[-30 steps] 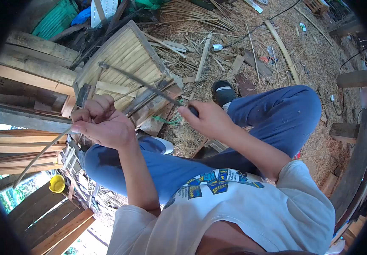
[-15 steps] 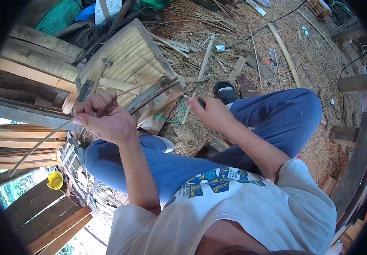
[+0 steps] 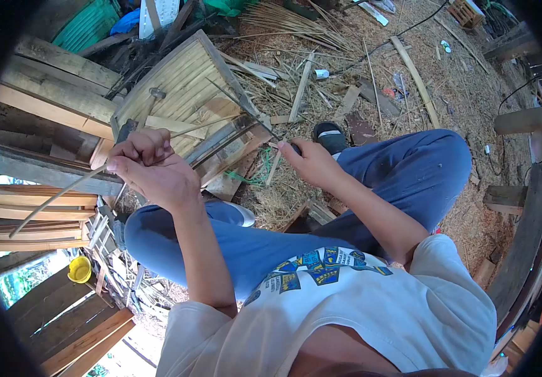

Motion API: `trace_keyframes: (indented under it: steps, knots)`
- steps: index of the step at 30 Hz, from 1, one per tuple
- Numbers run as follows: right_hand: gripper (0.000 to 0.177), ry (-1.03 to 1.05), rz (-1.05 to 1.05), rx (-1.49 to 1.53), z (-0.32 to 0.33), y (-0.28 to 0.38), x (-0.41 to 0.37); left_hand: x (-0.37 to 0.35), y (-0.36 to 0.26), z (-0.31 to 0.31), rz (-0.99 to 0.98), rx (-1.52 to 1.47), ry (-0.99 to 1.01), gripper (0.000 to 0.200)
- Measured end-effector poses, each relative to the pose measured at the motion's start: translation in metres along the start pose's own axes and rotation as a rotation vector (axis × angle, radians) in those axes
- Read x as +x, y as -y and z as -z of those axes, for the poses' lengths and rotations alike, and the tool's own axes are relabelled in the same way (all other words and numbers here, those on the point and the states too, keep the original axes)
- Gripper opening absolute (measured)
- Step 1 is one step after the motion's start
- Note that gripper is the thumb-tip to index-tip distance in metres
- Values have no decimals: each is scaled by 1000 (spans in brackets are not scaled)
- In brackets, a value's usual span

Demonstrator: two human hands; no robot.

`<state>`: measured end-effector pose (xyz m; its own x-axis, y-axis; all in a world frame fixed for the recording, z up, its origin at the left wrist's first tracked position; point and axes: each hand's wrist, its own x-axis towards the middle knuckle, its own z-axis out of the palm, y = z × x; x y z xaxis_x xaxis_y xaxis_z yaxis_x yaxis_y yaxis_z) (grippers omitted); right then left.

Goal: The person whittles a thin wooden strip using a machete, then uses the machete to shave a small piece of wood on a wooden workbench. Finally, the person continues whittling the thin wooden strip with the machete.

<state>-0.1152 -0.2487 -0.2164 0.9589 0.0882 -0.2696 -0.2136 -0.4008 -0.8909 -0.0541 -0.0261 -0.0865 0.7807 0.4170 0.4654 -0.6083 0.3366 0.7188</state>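
Observation:
My left hand [image 3: 158,168] is closed around a thin, pale strip of wood or cane [image 3: 60,200]. One end of the strip curves down to the left, and the other reaches right over the wooden box. In my right hand [image 3: 316,163] is the dark handle of a knife. Its long, narrow blade [image 3: 236,100] slants up and left over the box edge, close to the strip's far end. Beneath both lies the slatted wooden box or panel [image 3: 177,78], with a hammer [image 3: 157,94] resting on it behind my left hand.
Thin sticks [image 3: 296,26] and shavings litter the ground ahead. Green string [image 3: 261,169] lies beside the box. Stacked planks [image 3: 51,113] stand at left, above a yellow bucket [image 3: 79,270]. Timber beams [image 3: 528,207] line the right side. My crossed legs [image 3: 403,169] are close below my hands.
The knife blade, blurred and lower along the strip before, now points further up with its tip over the panel. My left hand has shifted slightly left with the strip.

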Motion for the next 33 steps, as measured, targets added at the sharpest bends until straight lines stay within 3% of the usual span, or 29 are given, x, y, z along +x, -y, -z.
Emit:
trace_keyframes:
  steps: [6,9,12,15,19,22,28,33]
  knots:
    - [62,32,-19,-8,-16,-1,-8,2,-6,3,87,81,-176,41]
    - [45,19,81,-42,-14,11,-16,0,-8,5,92,136,-165,42]
    - [41,18,284,-21,-10,42,-24,-6,-11,2,55,203,-134,41]
    - [40,21,298,-123,-12,64,-30,-10,-14,-3,26,331,-124,41]
    - [45,-47,113,-71,-17,38,-17,-5,-15,1,45,422,-141,42]
    - [47,-125,100,-131,-14,20,-1,4,-16,5,81,461,-194,45]
    - [51,6,180,-85,-14,47,-25,-4,-21,-10,98,559,-172,46]
    - [54,-91,34,-75,-17,4,1,4,-23,-5,136,528,-212,44]
